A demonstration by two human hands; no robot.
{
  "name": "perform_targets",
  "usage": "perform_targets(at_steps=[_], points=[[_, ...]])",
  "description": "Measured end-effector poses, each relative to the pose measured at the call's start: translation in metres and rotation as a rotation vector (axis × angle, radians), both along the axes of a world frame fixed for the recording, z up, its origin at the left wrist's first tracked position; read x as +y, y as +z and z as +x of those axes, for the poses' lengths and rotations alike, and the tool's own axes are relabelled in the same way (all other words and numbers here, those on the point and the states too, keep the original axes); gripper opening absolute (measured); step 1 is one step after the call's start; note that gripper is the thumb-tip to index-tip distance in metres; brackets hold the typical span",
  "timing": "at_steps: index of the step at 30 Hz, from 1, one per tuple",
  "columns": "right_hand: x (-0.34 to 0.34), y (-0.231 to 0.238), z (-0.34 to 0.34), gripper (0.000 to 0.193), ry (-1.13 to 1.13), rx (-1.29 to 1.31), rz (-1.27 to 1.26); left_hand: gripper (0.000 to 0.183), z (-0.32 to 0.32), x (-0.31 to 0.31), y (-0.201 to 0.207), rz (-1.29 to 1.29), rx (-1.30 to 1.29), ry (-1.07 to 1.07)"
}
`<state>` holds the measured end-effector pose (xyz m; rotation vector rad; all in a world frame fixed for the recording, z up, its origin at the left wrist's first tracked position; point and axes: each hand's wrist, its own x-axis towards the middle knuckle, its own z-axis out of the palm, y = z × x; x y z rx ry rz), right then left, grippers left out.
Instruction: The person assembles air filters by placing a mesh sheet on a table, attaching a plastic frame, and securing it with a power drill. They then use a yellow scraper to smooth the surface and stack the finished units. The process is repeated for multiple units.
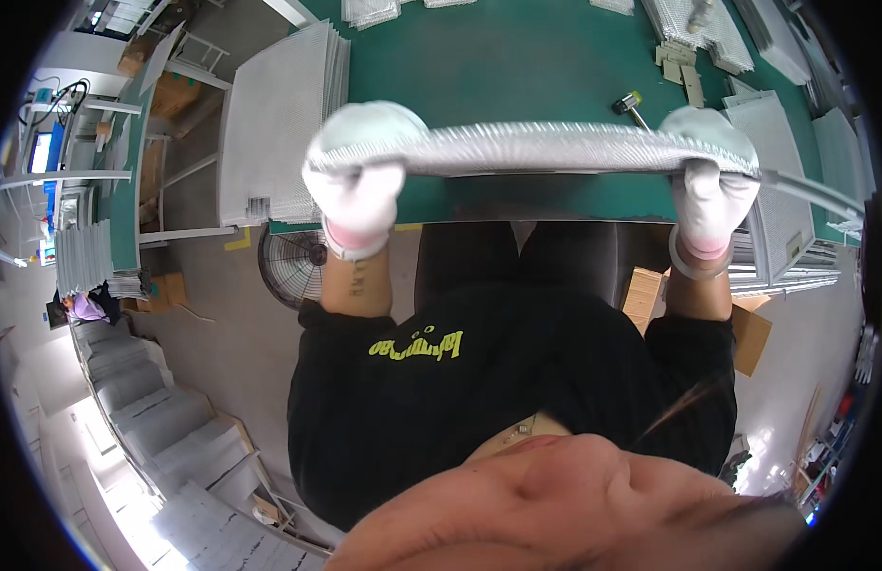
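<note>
A silvery mesh panel [555,149] is held up nearly edge-on above the near edge of the green table [498,71]. My left hand [362,195], in a white glove, is closed round its left end. The panel's right end is in my right hand [712,195], gloved in white too, with the thumb on the near side and the fingers behind. The panel's long edge bows slightly in the picture. Just beyond my right hand a small mallet [629,102] lies on the table, its handle partly hidden.
A stack of mesh panels [274,124] stands at the table's left. Small flat metal pieces [679,62] and more mesh sheets [717,33] lie at the far right. A pale panel [769,152] leans beside my right hand. On the floor are a round fan [290,265] and a cardboard box [751,340].
</note>
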<state>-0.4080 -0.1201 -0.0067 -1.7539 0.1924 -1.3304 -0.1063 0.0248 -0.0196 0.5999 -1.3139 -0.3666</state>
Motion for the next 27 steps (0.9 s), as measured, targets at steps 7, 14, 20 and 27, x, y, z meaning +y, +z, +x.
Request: perform_targets(at_steps=[7, 14, 20, 27], points=[[-0.007, -0.01, -0.005, 0.042, -0.033, 0.009, 0.007, 0.008, -0.016, -0.005, -0.003, 0.018, -0.11, 0.182], [0.05, -0.008, -0.022, 0.04, 0.114, -0.106, -0.12, 0.023, 0.005, 0.015, -0.02, 0.028, -0.403, -0.706], [0.064, -0.02, -0.046, 0.035, 0.309, 0.006, -0.219, 0.052, 0.009, 0.016, -0.079, 0.562, -0.994, -0.331], [0.064, -0.022, -0.057, 0.031, 0.478, 0.154, -0.353, 0.041, 0.007, 0.006, -0.089, 0.573, -1.094, -0.288]])
